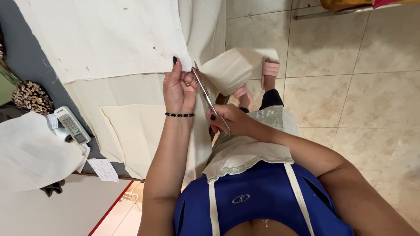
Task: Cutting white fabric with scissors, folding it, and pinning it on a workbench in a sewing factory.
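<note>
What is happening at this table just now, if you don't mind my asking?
A person is cutting cream fabric at the table's edge. The left hand pinches the cloth edge, while the right hand works scissors along it. A cut flap hangs toward the floor. A calculator lies nearby.

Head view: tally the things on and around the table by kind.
Cream fabric pieces: 3, one pinched by the left hand
Scissors, in the right hand: 1
Calculator: 1
Paper note: 1
Pink slippers: 2
Total: 8
</note>
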